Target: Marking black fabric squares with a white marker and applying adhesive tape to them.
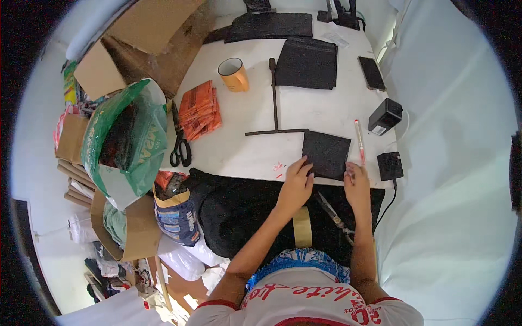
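Note:
A square piece of black cloth [327, 152] lies on the white table near its front edge. My left hand [297, 183] rests at the cloth's lower left, its fingers stretched out over that edge. At the lower right edge, my right hand [356, 187] has its fingers bent together in a pinch on the cloth. Just past the cloth's upper left corner is a dark T-shaped metal rod [275, 103]. A red and white pen [359, 142] lies close to my right hand. Scissors or shears [333, 213] lie on the black material over my lap.
Farther back are a stack of black cloth pieces [307, 62], a phone [371, 73] and an orange mug [234, 76]. Orange packets [199, 111] and black scissors [180, 138] lie left. Right stand a black box-shaped device [385, 117] and a black adapter [390, 165]. A green bag [157, 130] borders the table.

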